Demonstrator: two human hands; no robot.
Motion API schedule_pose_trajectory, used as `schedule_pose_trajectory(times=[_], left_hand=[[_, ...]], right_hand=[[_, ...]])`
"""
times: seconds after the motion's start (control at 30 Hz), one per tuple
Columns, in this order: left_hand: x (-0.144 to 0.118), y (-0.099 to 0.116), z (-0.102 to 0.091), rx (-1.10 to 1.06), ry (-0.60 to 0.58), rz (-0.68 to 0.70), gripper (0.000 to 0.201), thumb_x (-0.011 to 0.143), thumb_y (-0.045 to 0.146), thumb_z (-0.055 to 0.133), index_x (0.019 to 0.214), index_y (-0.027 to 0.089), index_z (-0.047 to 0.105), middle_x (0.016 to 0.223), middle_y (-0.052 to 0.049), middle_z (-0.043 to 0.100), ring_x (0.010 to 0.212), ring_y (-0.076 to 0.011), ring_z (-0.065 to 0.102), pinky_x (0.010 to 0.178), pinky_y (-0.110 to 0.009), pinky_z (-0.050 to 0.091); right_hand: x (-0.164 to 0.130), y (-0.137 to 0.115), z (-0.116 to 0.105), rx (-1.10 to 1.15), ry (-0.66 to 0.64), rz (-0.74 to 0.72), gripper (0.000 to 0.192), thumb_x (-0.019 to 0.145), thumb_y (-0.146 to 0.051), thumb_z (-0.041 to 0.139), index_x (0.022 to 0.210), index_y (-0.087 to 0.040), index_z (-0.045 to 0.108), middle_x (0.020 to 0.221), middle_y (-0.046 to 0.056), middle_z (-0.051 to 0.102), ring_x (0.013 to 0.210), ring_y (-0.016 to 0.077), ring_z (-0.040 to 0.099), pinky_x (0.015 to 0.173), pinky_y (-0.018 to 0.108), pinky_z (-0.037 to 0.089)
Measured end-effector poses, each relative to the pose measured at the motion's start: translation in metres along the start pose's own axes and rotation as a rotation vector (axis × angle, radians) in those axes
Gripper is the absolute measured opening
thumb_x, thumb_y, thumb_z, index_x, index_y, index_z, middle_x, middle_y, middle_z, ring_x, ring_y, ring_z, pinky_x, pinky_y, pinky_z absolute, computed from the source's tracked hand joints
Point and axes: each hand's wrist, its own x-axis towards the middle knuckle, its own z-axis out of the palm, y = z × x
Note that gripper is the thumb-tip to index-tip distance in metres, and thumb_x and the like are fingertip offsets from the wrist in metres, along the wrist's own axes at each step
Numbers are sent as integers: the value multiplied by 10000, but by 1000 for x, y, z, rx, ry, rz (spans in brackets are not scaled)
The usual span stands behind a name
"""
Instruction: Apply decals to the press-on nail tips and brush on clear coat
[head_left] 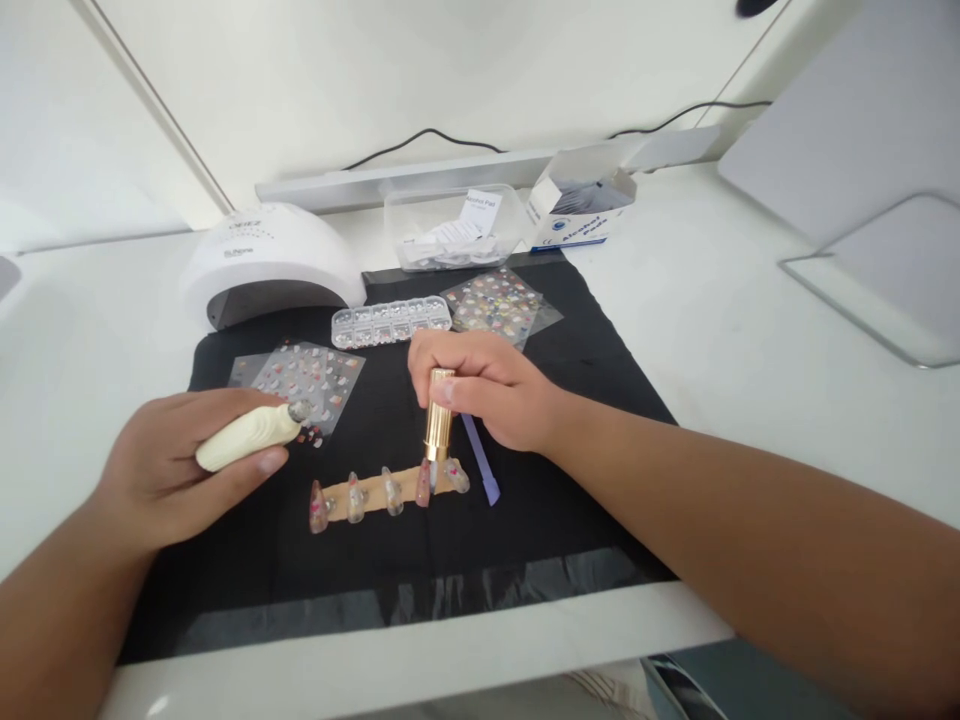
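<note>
**Brush cap on nail tips, pen light in other hand**

Right hand [491,385]: fingers closed around gold brush cap [439,415], held upright, tip down on the fourth press-on nail [424,483] from the left. Five nails sit in a row on a tan strip [375,492], centre of black mat [525,520]. Left hand [176,460]: clamped on cream pen light [247,437], lying near-level, nose pointing right over sticker sheet [311,375]. Purple stick [480,462] just right of the strip. Far side: white nail lamp [266,260], clear gem box [390,322].
</note>
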Motion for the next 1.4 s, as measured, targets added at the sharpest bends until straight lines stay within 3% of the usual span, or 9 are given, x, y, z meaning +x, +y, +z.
schedule_pose_trajectory(times=[0.2,0.47,0.73,0.97,1.2,1.4], left_hand=[[2,1,-1,1,-15,13,120,857,284,686,963,242,725,743,34,721,552,-101,565,555,-188,449],[2,1,-2,3,-16,37,118,869,284,677,963,222,712,714,40,686,537,-91,532,540,-188,439],[9,-6,-2,47,-13,226,80,900,255,632,950,215,679,676,46,670,478,-74,530,452,-162,407],[11,-6,-2,19,-33,234,84,904,228,638,979,222,676,702,50,674,505,-61,553,477,-137,425],[11,-7,-3,30,-40,258,85,916,236,631,988,205,664,700,41,676,508,-59,558,482,-133,425],[14,-4,-3,26,-38,275,67,923,238,627,973,203,653,682,44,652,492,-57,519,456,-142,389]], right_hand=[[1,0,-1,-66,-58,-25,173,873,-239,514,715,-179,552,699,1,529,689,141,492,701,307,398],[4,6,-6,-164,-37,-32,177,881,-227,509,718,-171,548,681,-6,526,655,136,488,676,307,379],[4,5,-6,-87,-3,-46,164,868,-218,520,715,-168,553,674,-16,505,620,123,459,637,296,358],[3,3,-5,-146,-80,-77,151,870,-200,524,732,-161,575,690,-5,534,644,120,491,660,291,388],[6,11,-12,-104,74,-33,166,848,-221,545,689,-175,557,638,-30,491,581,112,434,606,294,334],[3,7,-6,-62,41,-28,163,860,-242,554,716,-169,579,659,-20,511,604,121,457,610,299,344]])
